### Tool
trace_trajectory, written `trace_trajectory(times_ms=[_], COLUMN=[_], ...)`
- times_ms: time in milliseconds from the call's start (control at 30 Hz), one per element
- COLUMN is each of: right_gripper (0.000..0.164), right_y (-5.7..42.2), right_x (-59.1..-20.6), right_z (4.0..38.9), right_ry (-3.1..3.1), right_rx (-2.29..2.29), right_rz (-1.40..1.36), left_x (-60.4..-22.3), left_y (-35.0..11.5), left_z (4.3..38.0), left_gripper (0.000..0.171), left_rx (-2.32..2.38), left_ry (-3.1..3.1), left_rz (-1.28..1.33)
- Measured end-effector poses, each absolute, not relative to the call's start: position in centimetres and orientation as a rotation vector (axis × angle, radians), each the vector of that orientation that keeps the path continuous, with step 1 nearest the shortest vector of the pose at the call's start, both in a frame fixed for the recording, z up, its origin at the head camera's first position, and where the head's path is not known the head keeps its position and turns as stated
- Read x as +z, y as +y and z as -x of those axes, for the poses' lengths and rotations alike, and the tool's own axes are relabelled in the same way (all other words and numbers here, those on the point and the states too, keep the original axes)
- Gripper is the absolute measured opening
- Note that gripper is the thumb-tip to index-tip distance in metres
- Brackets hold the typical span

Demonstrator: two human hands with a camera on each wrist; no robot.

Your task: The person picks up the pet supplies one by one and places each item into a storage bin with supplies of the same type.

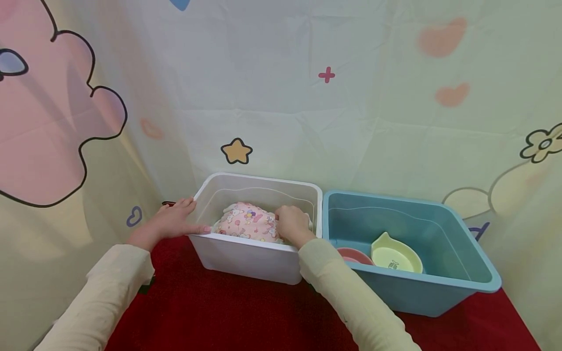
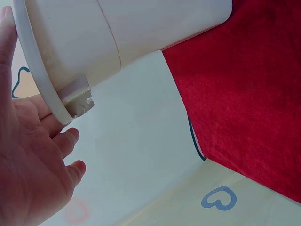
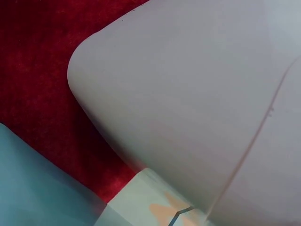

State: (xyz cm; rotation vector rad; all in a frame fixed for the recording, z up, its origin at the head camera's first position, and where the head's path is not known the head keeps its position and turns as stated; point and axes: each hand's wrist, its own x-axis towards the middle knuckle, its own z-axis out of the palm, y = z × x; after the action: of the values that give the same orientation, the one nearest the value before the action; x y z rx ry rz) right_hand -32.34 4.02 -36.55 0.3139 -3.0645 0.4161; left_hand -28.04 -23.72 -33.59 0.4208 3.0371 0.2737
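Note:
In the head view a white bin [image 1: 250, 261] holds a pink bundle [image 1: 248, 222] of cloth printed with cartoon figures. My right hand [image 1: 291, 225] reaches inside and grips the bundle's right end with curled fingers; its fingertips are partly hidden. The left hand [image 1: 175, 220] rests on the bin's front left corner, thumb along the front rim and fingers spread over the side. From the left wrist, that hand [image 2: 42, 150] touches the rim [image 2: 40, 70] with loosely extended fingers. Only the bin's outer wall [image 3: 178, 94] fills most of the right wrist view; no hand appears there.
Close on the right stands a blue bin [image 1: 421, 287] with a pale yellow dish [image 1: 397, 253] and a pink dish [image 1: 355, 255] inside. Both bins sit on a red cloth [image 1: 228, 312]. Behind them hangs a printed curtain [image 1: 281, 97].

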Motion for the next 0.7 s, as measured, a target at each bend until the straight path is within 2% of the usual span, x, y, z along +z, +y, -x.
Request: trace_trajectory(times_ms=[467, 700], right_gripper=[0.005, 0.029], right_y=[4.16, 4.33], right_x=[-36.59, -36.60], right_z=[32.02, 31.72], right_ry=[-3.224, -3.300], right_rx=[0.588, 0.491], right_rz=[-0.296, -0.359], left_x=[-33.77, -33.82], left_y=[-23.81, -23.82], left_z=[28.19, 28.27], left_gripper=[0.099, 0.098], left_rx=[0.288, 0.280], left_ry=[3.039, 3.044], left_rz=[-0.421, -0.426])
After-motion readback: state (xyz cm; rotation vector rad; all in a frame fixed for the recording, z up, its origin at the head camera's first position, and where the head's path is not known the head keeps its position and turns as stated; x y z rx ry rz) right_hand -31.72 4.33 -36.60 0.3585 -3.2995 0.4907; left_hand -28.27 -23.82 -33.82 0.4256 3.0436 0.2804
